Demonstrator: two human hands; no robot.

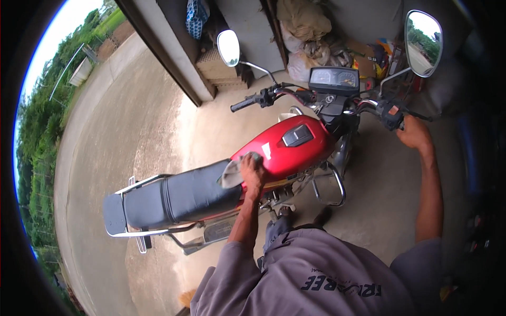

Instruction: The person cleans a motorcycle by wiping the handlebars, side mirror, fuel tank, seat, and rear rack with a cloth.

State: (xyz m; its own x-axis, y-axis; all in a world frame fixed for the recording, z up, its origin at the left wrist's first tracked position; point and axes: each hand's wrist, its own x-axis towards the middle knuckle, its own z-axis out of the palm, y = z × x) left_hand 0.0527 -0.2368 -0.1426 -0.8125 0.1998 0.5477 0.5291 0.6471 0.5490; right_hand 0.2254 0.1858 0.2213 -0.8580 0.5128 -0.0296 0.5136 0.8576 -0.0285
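A motorcycle stands before me, its front end to the right. My left hand (253, 170) presses a grey cloth (232, 173) against the rear of the red fuel tank (288, 146), where it meets the black seat (201, 189). Part of the cloth hangs over the front of the seat. My right hand (417, 132) is wrapped around the right handlebar grip, which it mostly hides, beside the switch housing (391, 114). At the far side, the left handlebar grip (243, 104) is untouched. A black filler cap (297, 135) sits on top of the tank.
Two mirrors (228, 48) rise from the handlebar, around the instrument cluster (334, 80). A chrome crash bar (336, 185) juts out near my feet. Sacks and bags (304, 23) are piled at the wall. A doorpost (174, 47) borders the concrete yard (106, 138).
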